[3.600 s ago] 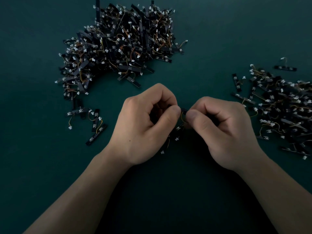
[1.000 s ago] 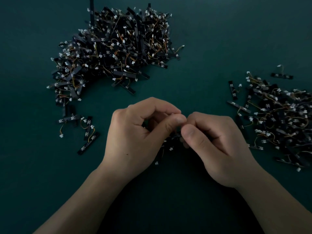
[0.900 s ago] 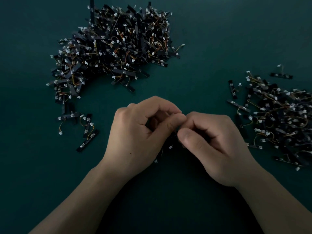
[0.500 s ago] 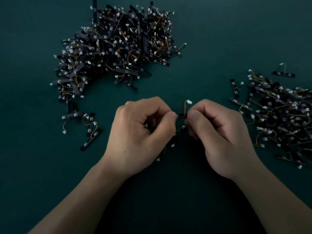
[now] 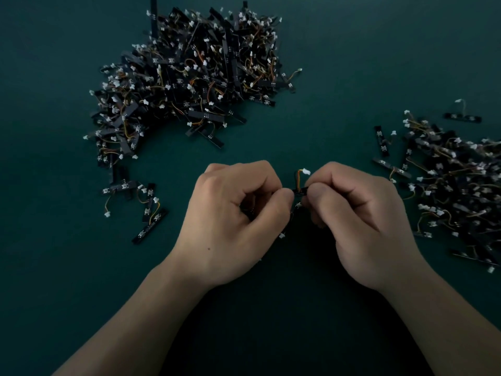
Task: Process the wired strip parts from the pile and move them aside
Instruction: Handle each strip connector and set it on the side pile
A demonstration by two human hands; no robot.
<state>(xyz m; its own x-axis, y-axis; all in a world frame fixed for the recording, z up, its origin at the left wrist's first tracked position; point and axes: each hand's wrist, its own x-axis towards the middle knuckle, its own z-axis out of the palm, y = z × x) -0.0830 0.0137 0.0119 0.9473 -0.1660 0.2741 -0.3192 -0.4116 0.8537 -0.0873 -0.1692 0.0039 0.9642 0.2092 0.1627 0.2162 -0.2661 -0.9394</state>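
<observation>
A big pile of black wired strip parts [image 5: 189, 77] with white connectors lies at the upper left of the dark green table. A second, flatter heap of strip parts [image 5: 455, 185] spreads along the right edge. At the middle, my left hand [image 5: 233, 221] and my right hand [image 5: 360, 221] pinch a small black strip part [image 5: 300, 190] between thumbs and curled fingers. Its orange wire loops up to a white connector [image 5: 306, 171] above my right fingers. More strips hang below my left hand, mostly hidden, with white connectors showing near the palm.
A few loose strip parts [image 5: 141, 207] lie to the left of my left hand. One single strip [image 5: 463, 117] sits apart above the right heap. The table [image 5: 339, 63] between the two heaps is bare dark green.
My hands have drawn slightly apart since a second ago. The strip's orange wire and white connector now stand up in view between them. The view shifted a little.
</observation>
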